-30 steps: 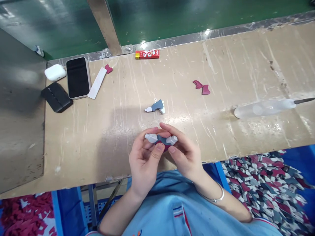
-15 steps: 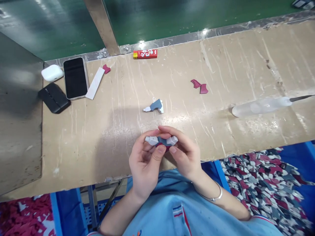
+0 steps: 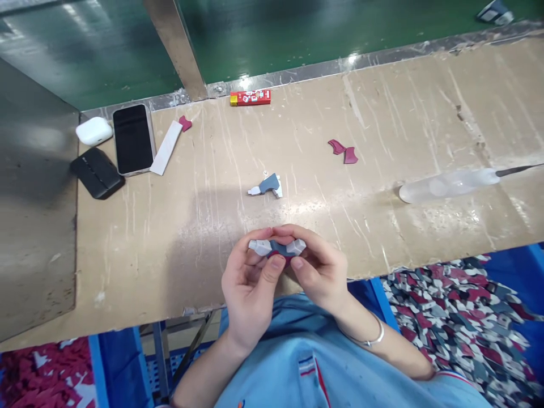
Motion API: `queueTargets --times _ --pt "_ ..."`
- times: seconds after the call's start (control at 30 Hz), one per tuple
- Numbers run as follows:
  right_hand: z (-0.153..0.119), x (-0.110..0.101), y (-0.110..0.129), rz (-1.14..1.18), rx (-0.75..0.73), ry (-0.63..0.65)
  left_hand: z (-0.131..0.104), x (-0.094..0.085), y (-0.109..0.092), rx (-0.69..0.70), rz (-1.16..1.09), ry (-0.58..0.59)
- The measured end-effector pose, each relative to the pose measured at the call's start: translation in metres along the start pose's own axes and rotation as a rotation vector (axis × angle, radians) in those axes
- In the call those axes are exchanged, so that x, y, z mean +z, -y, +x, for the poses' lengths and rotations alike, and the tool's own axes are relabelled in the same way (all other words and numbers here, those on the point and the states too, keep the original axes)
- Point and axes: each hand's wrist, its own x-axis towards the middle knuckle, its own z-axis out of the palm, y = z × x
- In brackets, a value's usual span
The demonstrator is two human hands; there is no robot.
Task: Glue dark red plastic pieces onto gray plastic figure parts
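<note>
Both hands grip one small plastic part point(image 3: 260, 247), grey-white at its two ends, blue-grey in the middle, with a maroon piece along its near side. My left hand point(image 3: 251, 283) is closed on its left half, thumb pressed on the maroon edge. Closed on the right half is my right hand point(image 3: 319, 271), its thumb beside the left one. The fingers hide the underside. Just beyond my hands a similar blue-grey and white part point(image 3: 268, 185) lies on the table. Two maroon pieces point(image 3: 351, 155) rest farther right.
On the worktable point(image 3: 140, 243) are a clear bottle with a dark thin tip point(image 3: 446, 186), a red box point(image 3: 250, 97), a phone point(image 3: 134, 139), a white case point(image 3: 94, 131), a black case point(image 3: 97, 173) and a pale strip point(image 3: 166, 147). Blue bins with loose pieces point(image 3: 463, 317) stand below.
The hands still hold the part in nearly the same place, the fingertips slightly lower. At the top right, an item on the green surface has shifted left.
</note>
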Motion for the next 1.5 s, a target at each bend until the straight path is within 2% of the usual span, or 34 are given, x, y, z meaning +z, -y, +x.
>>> queueTargets --times 0.2,0.43,0.63,0.83,1.0,1.13,1.23,1.3,1.4,1.5 --pt "0.000 0.002 0.000 -0.035 -0.059 -0.049 -0.001 0.001 0.000 0.034 0.080 -0.020" --pt "-0.003 -0.004 -0.001 0.076 -0.008 0.093 0.007 -0.001 0.001 -0.096 -0.172 0.013" --pt "-0.006 -0.004 -0.004 0.052 0.010 0.078 0.008 0.000 0.003 -0.104 -0.195 -0.005" --pt "-0.004 -0.004 -0.002 0.031 -0.037 0.037 0.007 -0.004 0.002 -0.076 -0.095 0.036" --pt "-0.003 -0.015 0.004 -0.087 -0.054 0.089 0.016 -0.012 -0.013 -0.084 0.090 0.203" --pt "-0.006 -0.016 0.001 -0.154 -0.064 0.017 0.020 -0.021 -0.019 0.006 0.328 0.289" --pt "-0.011 -0.015 -0.001 -0.073 -0.024 -0.046 0.018 -0.026 -0.015 0.134 0.463 0.331" --pt "-0.012 -0.017 0.000 0.022 0.045 -0.036 0.016 -0.027 -0.010 0.163 0.495 0.332" --pt "-0.008 -0.020 0.005 0.091 0.162 0.032 0.012 -0.027 -0.006 0.110 0.453 0.287" --pt "-0.004 -0.021 0.010 0.131 0.224 -0.026 0.012 -0.026 -0.008 0.034 0.324 0.251"
